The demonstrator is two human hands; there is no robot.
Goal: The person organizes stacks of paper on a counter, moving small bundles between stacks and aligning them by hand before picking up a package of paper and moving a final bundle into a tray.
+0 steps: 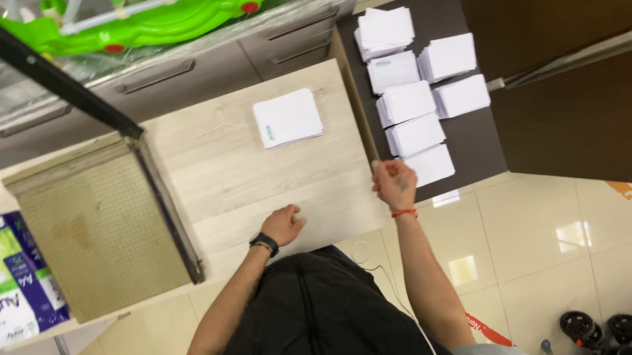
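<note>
One head-worn view only, looking steeply down from close above the pale wooden tabletop [259, 160], frame rotated askew, taking in own torso, both forearms and tiled floor [544, 233].

Print shop: paper cutter [104, 224], card stacks [422, 82].

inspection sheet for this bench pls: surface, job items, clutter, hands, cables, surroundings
Surface: pale wood table; dark table beside it.
Job's things: one white paper stack on the wood table; several more white stacks on the dark table; paper cutter with blade arm raised.
Clutter: wrapped paper ream next to the cutter.
Hands: left hand rests on the wood table, empty; right hand at the table edge near the closest stack, grip unclear.
Cables: thin white cable by the torso.
Surroundings: grey drawers, green plastic toy, tiled floor, stroller wheels.
</note>
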